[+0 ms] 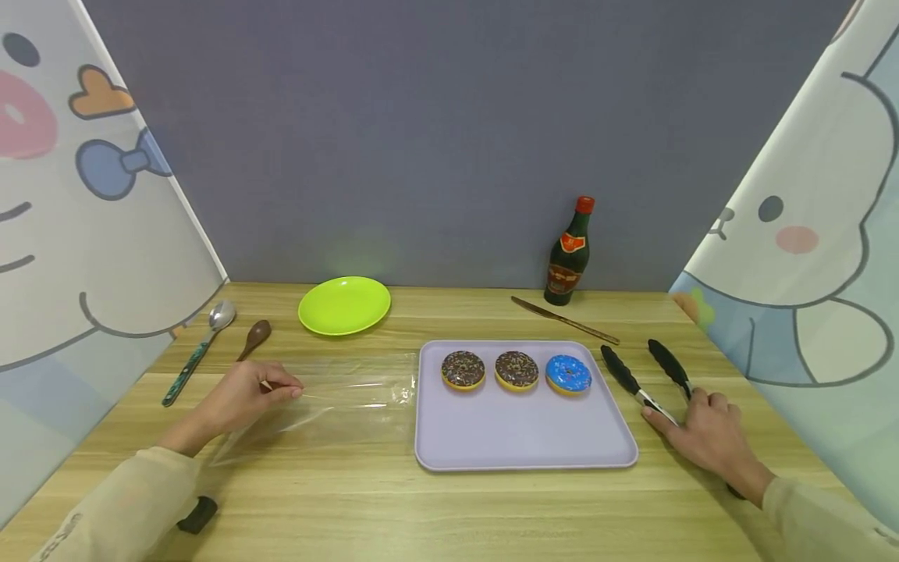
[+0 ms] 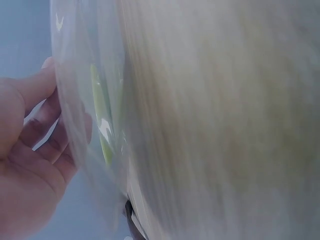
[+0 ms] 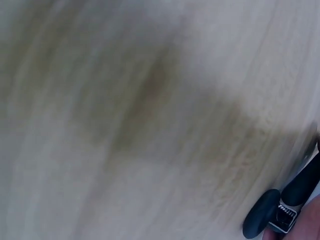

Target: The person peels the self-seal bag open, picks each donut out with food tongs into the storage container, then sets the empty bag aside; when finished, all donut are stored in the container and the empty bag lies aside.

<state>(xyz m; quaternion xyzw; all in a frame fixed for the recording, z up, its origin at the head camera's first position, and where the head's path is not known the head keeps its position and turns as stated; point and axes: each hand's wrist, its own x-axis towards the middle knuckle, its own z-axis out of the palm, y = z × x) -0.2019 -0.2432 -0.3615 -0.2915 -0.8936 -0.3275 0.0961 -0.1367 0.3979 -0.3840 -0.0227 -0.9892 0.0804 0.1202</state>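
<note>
- Spoon (image 1: 200,349) and wooden spoon (image 1: 254,339) lay at the far left of the table (image 1: 449,499), handles pointing toward the person; neither was touched.
- Left hand (image 1: 247,394) rested on the near-left table, fingertips pinched on the left edge of the clear plastic bag (image 1: 330,406). The left wrist view showed the fingers (image 2: 47,125) curled against the film of the bag (image 2: 85,130) (blurred, so the exact grip point was unclear).
- The bag lay flat, long axis running left to right, its right end just beside the tray's left rim. It sat between the left hand and the tray.
- Green plate (image 1: 344,304) stood farther back, behind the bag, apart from both hands.
- Tray (image 1: 520,445) sat centre-right; three doughnuts in a row along its far side: two chocolate (image 1: 463,369) (image 1: 516,369), then one blue (image 1: 568,374).
- Knife (image 1: 564,319) and dark bottle (image 1: 569,254) were behind the tray, near the back wall.
- Tongs (image 1: 646,373) lay just right of the tray, black tips pointing away from the person, arms spread.
- Right hand (image 1: 709,437) covered the near end of the tongs, fingers curled about the handle (closure read as a grip, not certain). The right wrist view showed only the tongs' hinge end (image 3: 280,210) and blurred wood.
- Key relation: doughnuts lay left and ahead of the right hand; the blue one was nearest the tong tips, the bag mouth side nearest the left hand.
</note>
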